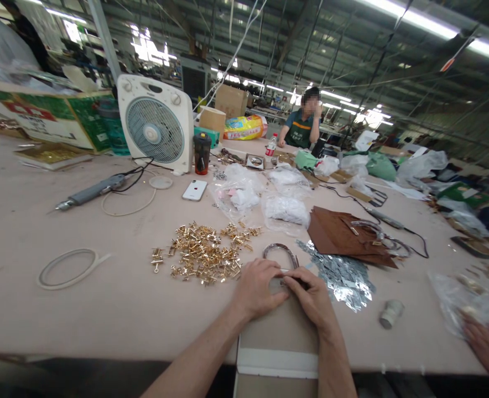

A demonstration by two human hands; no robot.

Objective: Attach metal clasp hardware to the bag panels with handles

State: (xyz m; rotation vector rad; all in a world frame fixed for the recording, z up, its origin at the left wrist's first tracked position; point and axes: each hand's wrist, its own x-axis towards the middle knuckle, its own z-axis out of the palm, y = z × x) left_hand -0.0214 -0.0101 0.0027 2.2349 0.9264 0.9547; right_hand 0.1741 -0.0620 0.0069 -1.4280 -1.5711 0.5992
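Note:
My left hand and my right hand meet at the top edge of a flat beige bag panel lying at the near table edge. Both hands are closed in a pinch on the panel's top, where a curved handle strap loops up from it. Just left of my hands lies a pile of several small gold metal fittings. Right of them is a heap of silver metal plates.
Brown leather pieces lie behind the plates, clear plastic bags further back. A white phone, a grey power tool, a white fan, a tape ring and a small roll are on the table. A person sits across; another person's hand rests at right.

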